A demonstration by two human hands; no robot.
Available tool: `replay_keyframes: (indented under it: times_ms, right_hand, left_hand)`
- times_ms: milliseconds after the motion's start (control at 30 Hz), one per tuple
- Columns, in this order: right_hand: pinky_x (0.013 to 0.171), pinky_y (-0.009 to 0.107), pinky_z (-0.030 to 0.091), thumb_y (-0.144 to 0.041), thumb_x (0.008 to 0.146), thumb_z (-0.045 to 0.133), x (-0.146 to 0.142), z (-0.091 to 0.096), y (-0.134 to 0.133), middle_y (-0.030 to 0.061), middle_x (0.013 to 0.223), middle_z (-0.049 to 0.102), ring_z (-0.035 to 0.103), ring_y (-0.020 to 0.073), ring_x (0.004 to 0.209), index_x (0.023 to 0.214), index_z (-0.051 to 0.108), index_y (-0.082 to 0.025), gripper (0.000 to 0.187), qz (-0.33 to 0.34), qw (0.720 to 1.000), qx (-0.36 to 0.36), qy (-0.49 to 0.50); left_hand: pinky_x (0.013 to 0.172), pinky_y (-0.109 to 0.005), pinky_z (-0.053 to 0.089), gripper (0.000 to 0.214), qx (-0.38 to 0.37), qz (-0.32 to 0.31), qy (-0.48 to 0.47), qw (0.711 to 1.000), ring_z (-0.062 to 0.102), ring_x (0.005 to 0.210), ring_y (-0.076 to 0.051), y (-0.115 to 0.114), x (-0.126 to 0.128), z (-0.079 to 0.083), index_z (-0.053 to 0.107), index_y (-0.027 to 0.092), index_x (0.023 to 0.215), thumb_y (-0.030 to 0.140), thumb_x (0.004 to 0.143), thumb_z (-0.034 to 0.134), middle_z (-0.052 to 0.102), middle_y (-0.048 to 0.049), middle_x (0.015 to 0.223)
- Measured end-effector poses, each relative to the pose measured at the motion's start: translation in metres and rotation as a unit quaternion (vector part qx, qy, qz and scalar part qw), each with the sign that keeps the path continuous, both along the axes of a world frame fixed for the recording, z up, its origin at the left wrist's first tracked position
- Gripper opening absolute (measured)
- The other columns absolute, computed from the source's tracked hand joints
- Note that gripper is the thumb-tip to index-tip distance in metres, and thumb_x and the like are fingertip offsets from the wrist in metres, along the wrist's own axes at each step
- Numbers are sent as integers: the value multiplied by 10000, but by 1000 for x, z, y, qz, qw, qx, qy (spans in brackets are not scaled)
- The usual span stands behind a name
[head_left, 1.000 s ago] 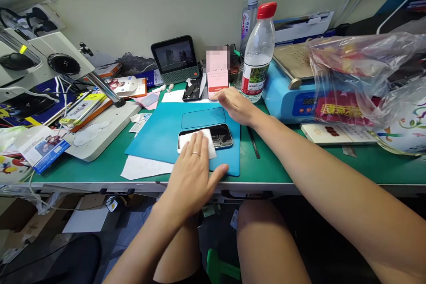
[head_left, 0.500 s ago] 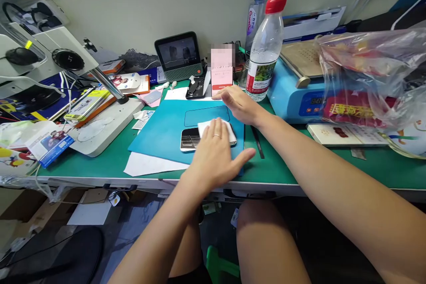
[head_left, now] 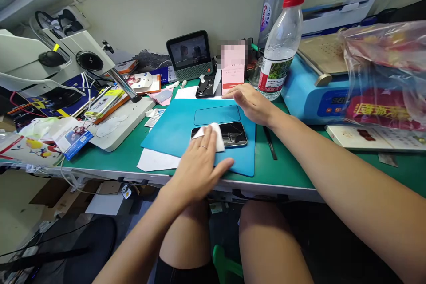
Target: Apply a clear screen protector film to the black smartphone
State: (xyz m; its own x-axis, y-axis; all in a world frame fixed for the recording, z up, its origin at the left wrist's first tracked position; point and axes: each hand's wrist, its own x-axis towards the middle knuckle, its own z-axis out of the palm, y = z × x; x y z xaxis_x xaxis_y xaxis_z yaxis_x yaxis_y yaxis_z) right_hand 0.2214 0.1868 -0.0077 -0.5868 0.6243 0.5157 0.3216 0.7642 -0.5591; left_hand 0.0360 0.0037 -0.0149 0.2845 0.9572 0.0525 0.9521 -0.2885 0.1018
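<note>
A dark phone [head_left: 233, 134] lies face up on a blue work mat [head_left: 169, 131] on the green bench. My left hand [head_left: 196, 166] lies flat with fingers stretched out, pressing a white wipe [head_left: 215, 135] onto the phone's left part. My right hand [head_left: 251, 103] rests palm down on the mat's far edge, fingers extended, just in front of a pink box [head_left: 233, 73] and beside a second black phone [head_left: 207, 86]. It holds nothing that I can see.
A clear water bottle with a red cap [head_left: 281, 49] stands right of the pink box. A blue heating machine [head_left: 319, 93], a plastic bag [head_left: 386, 75], a small screen [head_left: 190, 53], a microscope stand [head_left: 109, 111] and black tweezers [head_left: 269, 142] surround the mat.
My left hand slid the wipe rightward along the phone, then back toward its left end. My right hand stayed where it was. The camera turned slightly left.
</note>
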Motion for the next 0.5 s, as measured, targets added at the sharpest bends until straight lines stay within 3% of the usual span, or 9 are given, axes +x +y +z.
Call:
replay_keyframes:
  times_ms: [100, 200, 367, 500]
  right_hand:
    - [1148, 523, 362, -833, 920, 63, 1, 1, -1, 132, 1230, 744, 573, 326, 1261, 1133, 791, -234, 966, -4, 1000, -4, -7]
    - [1154, 525, 355, -830, 926, 76, 0, 2, -4, 136, 1232, 739, 569, 330, 1260, 1137, 788, -225, 958, -2, 1000, -8, -10]
    - [1141, 522, 366, -854, 904, 64, -2, 4, -6, 131, 1217, 737, 578, 325, 1244, 1110, 789, -218, 986, -2, 1000, -19, -13]
    - [1157, 494, 359, -878, 883, 52, -3, 4, -4, 138, 1227, 730, 566, 322, 1264, 1143, 794, -204, 1035, -4, 1000, -22, -14]
  left_hand:
    - [1292, -549, 236, 787, -15, 19, 11, 1000, 109, 1612, -328, -1, -26, 0, 232, 1, 1629, 578, 1094, 230, 171, -237, 1718]
    - [1306, -547, 186, 805, -14, 16, 28, 999, 86, 1613, -327, -1, -31, 0, 215, -21, 1627, 581, 1092, 221, 149, -254, 1720]
    - [1281, -593, 217, 950, -30, 66, 25, 997, 75, 1595, -409, 7, -4, 3, 199, -52, 1622, 699, 1044, 252, 141, -298, 1704]
    - [1282, -567, 221, 1093, -34, 81, 1, 996, 96, 1586, -439, 22, 26, 8, 225, -115, 1594, 795, 991, 274, 161, -349, 1677]
